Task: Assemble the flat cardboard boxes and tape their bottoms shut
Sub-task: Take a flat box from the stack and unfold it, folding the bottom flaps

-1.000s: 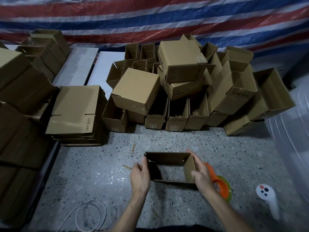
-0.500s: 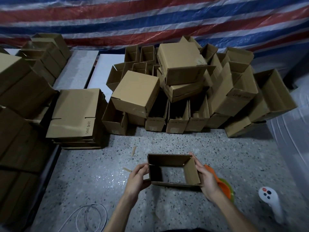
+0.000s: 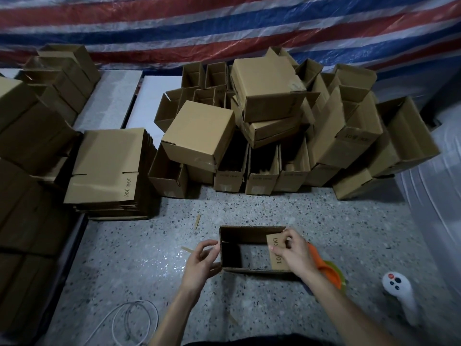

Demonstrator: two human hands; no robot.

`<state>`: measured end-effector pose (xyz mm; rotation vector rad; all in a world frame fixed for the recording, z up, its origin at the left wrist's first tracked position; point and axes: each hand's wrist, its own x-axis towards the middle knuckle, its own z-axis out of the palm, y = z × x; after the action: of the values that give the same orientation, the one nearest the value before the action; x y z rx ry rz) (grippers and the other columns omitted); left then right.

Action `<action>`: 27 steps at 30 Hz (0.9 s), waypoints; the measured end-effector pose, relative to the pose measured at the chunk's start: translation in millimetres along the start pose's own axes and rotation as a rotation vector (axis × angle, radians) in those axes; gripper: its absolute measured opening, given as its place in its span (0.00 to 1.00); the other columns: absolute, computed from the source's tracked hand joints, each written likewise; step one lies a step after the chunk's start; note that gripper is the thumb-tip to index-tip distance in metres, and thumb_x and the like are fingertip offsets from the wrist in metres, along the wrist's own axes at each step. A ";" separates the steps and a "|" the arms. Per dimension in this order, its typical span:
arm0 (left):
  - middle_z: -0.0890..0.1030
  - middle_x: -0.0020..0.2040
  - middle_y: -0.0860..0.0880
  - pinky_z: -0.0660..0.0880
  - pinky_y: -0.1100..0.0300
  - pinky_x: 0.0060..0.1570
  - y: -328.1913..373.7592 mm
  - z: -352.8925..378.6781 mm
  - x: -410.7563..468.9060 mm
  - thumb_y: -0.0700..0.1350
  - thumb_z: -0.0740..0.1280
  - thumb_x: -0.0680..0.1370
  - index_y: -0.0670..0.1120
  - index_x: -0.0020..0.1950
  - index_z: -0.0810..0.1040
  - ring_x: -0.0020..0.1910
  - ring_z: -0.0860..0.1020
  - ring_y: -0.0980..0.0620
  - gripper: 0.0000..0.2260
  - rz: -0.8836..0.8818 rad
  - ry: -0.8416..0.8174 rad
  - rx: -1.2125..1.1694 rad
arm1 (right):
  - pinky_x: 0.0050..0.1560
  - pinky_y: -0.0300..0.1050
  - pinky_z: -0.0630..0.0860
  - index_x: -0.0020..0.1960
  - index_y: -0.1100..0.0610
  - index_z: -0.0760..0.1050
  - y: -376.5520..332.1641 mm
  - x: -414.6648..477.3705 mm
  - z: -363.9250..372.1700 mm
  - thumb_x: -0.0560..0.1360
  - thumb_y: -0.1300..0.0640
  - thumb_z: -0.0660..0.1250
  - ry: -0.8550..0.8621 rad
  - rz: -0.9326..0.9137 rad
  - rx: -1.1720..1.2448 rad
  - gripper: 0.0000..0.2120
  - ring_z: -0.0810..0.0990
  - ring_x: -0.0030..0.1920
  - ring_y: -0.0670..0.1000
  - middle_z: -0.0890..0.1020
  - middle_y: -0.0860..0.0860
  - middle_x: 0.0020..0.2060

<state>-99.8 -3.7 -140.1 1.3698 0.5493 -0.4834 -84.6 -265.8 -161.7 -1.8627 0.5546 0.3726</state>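
Box [image 3: 249, 234] sits on the floor [image 3: 139, 268] right in front of us, opened into a tube with the top and bottom both open; we see terrazzo through it.

Right grip [image 3: 296, 255]: fingers curled and pinching the flap [image 3: 274, 242] on the box's right end. That flap is folded inward over the opening, print side up.

Left grip [image 3: 199, 262]: at the box's left wall, fingers loosely curled and holding nothing. The thumb is close to the near-left corner; we cannot tell whether it touches.

Orange tape dispenser [image 3: 329, 269] lies on the floor under our right wrist, just beside the box and partly hidden. White controller [image 3: 399, 293] is further right, well apart.

Stack of flat cardboard [image 3: 107, 166] is to the far left of the box. Pile of assembled boxes [image 3: 264, 116] is behind it, some upright with open tops and some tipped over. More boxes line the left edge.

White cable [image 3: 134, 318] is coiled near left. A few thin cardboard strips [image 3: 197, 221] lie on the floor between the stack and the box. Striped tarp [image 3: 224, 26] covers the back wall.
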 end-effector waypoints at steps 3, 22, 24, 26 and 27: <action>0.84 0.53 0.47 0.83 0.47 0.49 -8.9 4.0 -1.7 0.45 0.69 0.80 0.47 0.51 0.81 0.54 0.82 0.44 0.03 0.143 0.075 0.039 | 0.37 0.37 0.73 0.39 0.57 0.73 -0.2 1.3 -1.8 0.70 0.60 0.79 0.011 -0.048 -0.090 0.13 0.81 0.46 0.50 0.82 0.49 0.43; 0.72 0.71 0.67 0.70 0.66 0.66 -41.9 5.1 -23.2 0.55 0.66 0.80 0.68 0.75 0.64 0.71 0.70 0.63 0.24 0.353 -0.060 0.287 | 0.46 0.42 0.75 0.39 0.54 0.77 -2.2 -0.6 -1.8 0.70 0.61 0.79 0.013 -0.090 -0.111 0.11 0.82 0.47 0.49 0.83 0.47 0.43; 0.67 0.74 0.69 0.65 0.62 0.71 -43.4 5.8 -21.6 0.62 0.66 0.78 0.70 0.76 0.61 0.74 0.65 0.65 0.28 0.380 -0.076 0.397 | 0.46 0.42 0.73 0.40 0.55 0.77 -2.2 -0.3 -1.7 0.70 0.60 0.79 0.002 -0.084 -0.122 0.11 0.79 0.44 0.46 0.82 0.45 0.41; 0.62 0.75 0.71 0.61 0.62 0.72 -44.2 6.2 -19.7 0.68 0.65 0.75 0.71 0.77 0.57 0.75 0.61 0.67 0.32 0.434 -0.068 0.514 | 0.43 0.41 0.70 0.41 0.54 0.77 -1.6 0.6 -1.7 0.69 0.58 0.79 -0.004 -0.084 -0.138 0.11 0.73 0.42 0.42 0.78 0.42 0.40; 0.59 0.76 0.72 0.61 0.61 0.73 -44.8 6.2 -18.6 0.70 0.65 0.74 0.71 0.77 0.56 0.75 0.59 0.68 0.33 0.461 -0.071 0.585 | 0.45 0.42 0.70 0.41 0.54 0.77 -1.1 1.6 -1.5 0.69 0.57 0.80 0.000 -0.081 -0.148 0.11 0.73 0.43 0.43 0.78 0.43 0.41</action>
<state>-141.5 -16.1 -162.5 1.9630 0.0105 -0.3188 -82.8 -267.1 -161.1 -2.0207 0.4601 0.3681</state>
